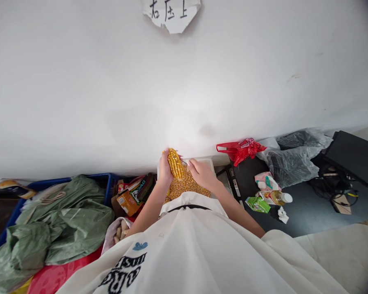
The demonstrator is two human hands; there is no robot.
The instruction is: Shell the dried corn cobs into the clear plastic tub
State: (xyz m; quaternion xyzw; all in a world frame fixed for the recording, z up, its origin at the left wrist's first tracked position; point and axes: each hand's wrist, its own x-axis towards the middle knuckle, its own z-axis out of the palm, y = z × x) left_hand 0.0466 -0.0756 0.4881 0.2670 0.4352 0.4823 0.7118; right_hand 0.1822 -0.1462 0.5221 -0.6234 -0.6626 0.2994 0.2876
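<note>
An ear of corn (176,165) with yellow kernels stands tilted in my left hand (164,170), whose fingers wrap around its side. My right hand (202,175) is closed just to the right of the ear. A thin greyish tool (184,161) sticks out of its fingers towards the corn; the rest of it is hidden in the grip, and its exact kind cannot be made out. Below both hands, loose corn kernels (188,185) fill a pale container (211,162). The white clothing on my body covers the container's near edge.
To the left are a blue crate (108,190) with green plastic sheeting (76,212) and some boxes (129,202). On the right, a dark surface (297,212) carries a red bag (242,150), a bottle (274,197), clear plastic wrap and cables. A white wall (171,90) rises close in front.
</note>
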